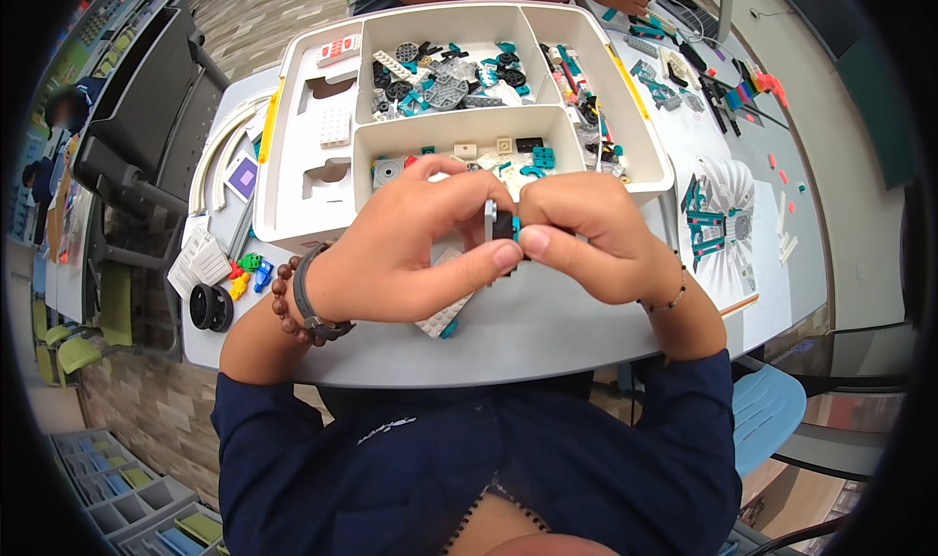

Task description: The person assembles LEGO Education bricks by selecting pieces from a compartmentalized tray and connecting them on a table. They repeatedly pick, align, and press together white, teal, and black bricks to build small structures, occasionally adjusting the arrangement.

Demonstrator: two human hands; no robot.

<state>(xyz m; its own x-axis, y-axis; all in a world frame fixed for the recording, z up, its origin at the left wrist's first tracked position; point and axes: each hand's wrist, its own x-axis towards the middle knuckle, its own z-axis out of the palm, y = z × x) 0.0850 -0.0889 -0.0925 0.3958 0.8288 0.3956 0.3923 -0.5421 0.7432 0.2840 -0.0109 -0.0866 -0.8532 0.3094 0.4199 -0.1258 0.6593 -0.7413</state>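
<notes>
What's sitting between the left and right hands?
In the head view, a small grey, black and teal brick assembly, held by the left hand and the right hand.

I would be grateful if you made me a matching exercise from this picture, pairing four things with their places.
Things:
1. Small grey, black and teal brick assembly
2. Pair of round black wheels
3. Light blue plastic chair
4. White compartmented tray

Places:
A. On the grey table, at its left edge
B. Beyond the hands, on the table
C. Between left hand and right hand
D. Off the table, lower right

Pairs: 1-C, 2-A, 3-D, 4-B
</notes>
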